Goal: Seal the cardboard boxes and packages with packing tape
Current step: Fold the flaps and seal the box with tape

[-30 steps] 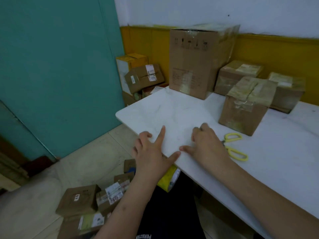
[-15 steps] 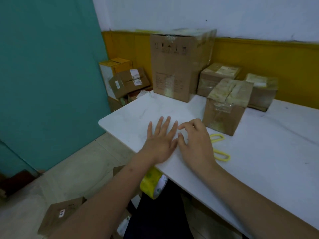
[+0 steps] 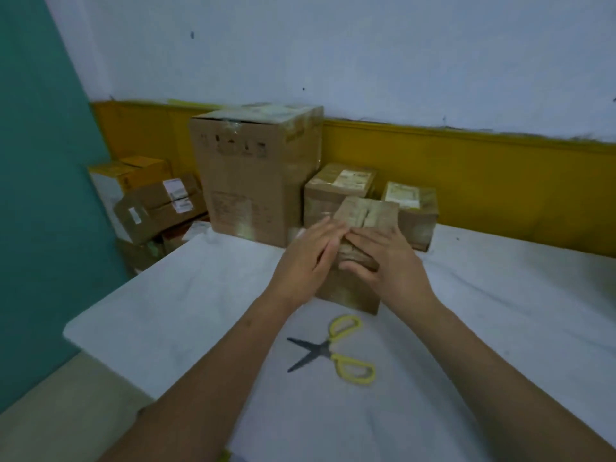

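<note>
A small box [image 3: 366, 213], wrapped in glossy tape, is seen standing on the white table [image 3: 500, 328], and every other place is given from it. The left hand [image 3: 305, 260] is held flat at the box's left side, its fingers straight and together; whether they touch the cardboard cannot be told, as the picture is blurred there. The right hand [image 3: 386, 258] is laid over the box's near upper edge, the fingers stretched out toward the left and the thumb set lower on the front face; nothing is clasped by either hand. The scissors [image 3: 333, 350], with yellow handles, are left lying on the table just in front of the box, their blades spread apart and pointed leftward. A tall box [image 3: 253, 175] is stood behind and to the left of the small box, close to it. Two labelled boxes [image 3: 338, 188] [image 3: 413, 208] are placed directly behind it, side by side. Further to the left, beyond the table's edge, a pile of cartons [image 3: 156, 208] is stacked against the wall.
</note>
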### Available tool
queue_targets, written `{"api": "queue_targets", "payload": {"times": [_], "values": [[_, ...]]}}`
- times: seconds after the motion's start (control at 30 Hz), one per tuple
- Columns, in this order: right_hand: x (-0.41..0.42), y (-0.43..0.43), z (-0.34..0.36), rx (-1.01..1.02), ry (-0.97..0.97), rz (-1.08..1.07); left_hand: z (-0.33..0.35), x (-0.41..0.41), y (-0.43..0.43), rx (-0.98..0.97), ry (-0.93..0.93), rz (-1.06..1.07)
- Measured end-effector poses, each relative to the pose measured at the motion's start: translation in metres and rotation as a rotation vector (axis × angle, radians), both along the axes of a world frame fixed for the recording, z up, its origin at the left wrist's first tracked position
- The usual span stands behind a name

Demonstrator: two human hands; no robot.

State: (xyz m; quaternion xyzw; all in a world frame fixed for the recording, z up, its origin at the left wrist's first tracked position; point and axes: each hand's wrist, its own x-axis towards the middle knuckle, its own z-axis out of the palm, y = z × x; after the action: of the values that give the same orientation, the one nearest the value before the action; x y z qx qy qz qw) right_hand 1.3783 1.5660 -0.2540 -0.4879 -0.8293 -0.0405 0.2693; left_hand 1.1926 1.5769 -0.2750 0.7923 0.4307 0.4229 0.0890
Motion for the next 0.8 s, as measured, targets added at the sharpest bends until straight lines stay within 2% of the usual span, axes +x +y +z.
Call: {"api": "queue_targets", "payload": {"times": [0.13,0.3,0.4,0.5,0.57,0.63,0.67,0.7,0.73,0.8], "values": [[0.001,0.007,-0.007,0.094,0.044,0.046,-0.021,-0.004,0.017,0.026,-0.058,-0.074],[0.003,0.011,-0.011,0.078,0.122,0.051,-0.027,-0.006,0.027,0.014,-0.115,-0.182],[0.000,0.014,-0.010,0.137,0.109,0.039,-0.027,-0.004,0.029,0.023,-0.166,-0.184],[-0.002,0.013,-0.009,0.187,0.126,0.041,-0.026,-0.004,0.029,-0.096,-0.285,-0.222],[-0.001,0.011,-0.007,0.079,0.280,0.089,-0.026,0.000,0.028,-0.284,-0.538,-0.267],[0.000,0.011,-0.007,-0.041,0.466,0.128,-0.026,0.012,0.031,-0.546,-0.946,-0.284],[0.000,0.012,-0.009,-0.059,0.554,0.081,-0.026,0.019,0.031,-0.641,-1.083,-0.258],[-0.001,0.014,-0.010,-0.112,0.673,0.000,-0.025,0.025,0.031,-0.707,-1.126,-0.196],[-0.003,0.013,-0.008,-0.254,0.859,-0.062,-0.027,0.029,0.031,-0.756,-1.137,-0.141],[-0.004,0.015,-0.004,-0.633,1.345,0.025,-0.031,0.025,0.029,-0.807,-1.082,-0.132]]}}
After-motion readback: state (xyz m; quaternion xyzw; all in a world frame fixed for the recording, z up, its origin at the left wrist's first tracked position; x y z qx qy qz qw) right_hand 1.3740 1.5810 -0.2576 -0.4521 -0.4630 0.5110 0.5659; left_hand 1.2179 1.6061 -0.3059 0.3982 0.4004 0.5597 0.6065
